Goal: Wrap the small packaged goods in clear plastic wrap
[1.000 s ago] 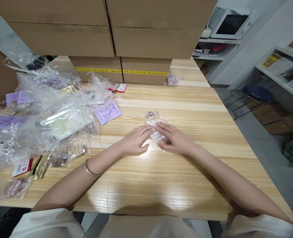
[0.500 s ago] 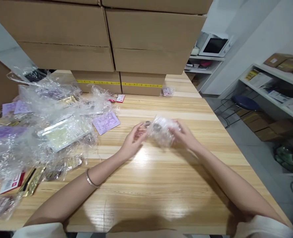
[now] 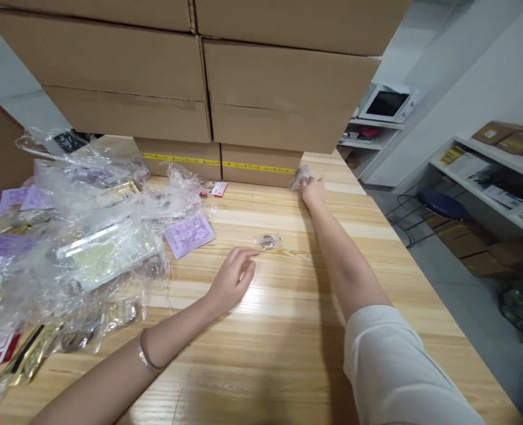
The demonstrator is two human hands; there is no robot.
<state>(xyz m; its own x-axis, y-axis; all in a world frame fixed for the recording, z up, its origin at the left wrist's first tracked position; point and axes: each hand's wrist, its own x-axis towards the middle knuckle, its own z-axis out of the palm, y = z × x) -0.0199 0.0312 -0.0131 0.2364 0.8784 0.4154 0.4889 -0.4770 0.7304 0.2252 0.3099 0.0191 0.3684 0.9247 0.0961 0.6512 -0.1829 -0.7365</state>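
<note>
Right hand [image 3: 313, 190] reached far; crinkly clear bag [image 3: 300, 175] at fingertips.

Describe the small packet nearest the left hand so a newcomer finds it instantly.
Start at the wooden table, in its bare middle stretch right of the plastic pile. Just beyond the left hand fingertips lies the small clear packet, apart from them. It lies alone, with something dark brown inside.

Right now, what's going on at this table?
A person sits at a wooden table. The right hand is stretched out to a clear bag by the cardboard boxes and touches it. The left hand hovers open beside a small packet. A heap of plastic packaging lies on the left.
</note>
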